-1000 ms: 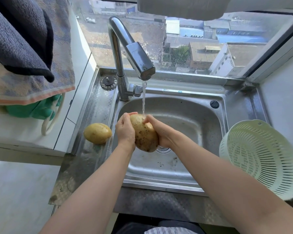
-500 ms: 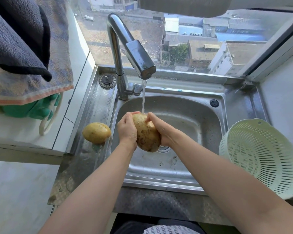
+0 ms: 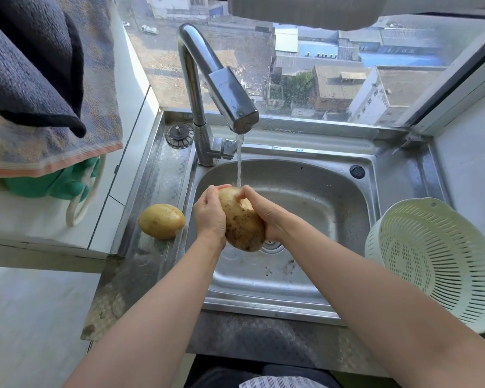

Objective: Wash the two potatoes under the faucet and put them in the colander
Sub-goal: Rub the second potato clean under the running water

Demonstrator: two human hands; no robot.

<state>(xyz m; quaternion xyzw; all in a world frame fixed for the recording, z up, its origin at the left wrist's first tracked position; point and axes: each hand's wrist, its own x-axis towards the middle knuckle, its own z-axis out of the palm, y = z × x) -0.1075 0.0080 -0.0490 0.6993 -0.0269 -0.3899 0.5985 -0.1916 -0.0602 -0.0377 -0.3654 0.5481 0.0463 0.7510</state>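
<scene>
Potato under the tap

You've got both hands wrapped around the speckled potato (image 3: 242,222), left hand (image 3: 210,217) and right hand (image 3: 266,212), over the sink (image 3: 305,275) with faucet (image 3: 216,88) water hitting its top. Second potato (image 3: 161,221) sits on the left ledge. Colander (image 3: 431,261) leans tilted on the right, nothing in it.

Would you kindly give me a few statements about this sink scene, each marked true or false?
1. Both hands hold one potato under the running water. True.
2. The colander already holds a potato. False: it holds nothing visible.
3. The second potato lies on the steel ledge left of the sink basin. True.
4. The faucet is turned off. False: a stream falls from it.
5. The colander stands left of the basin. False: it stands on the right.
</scene>
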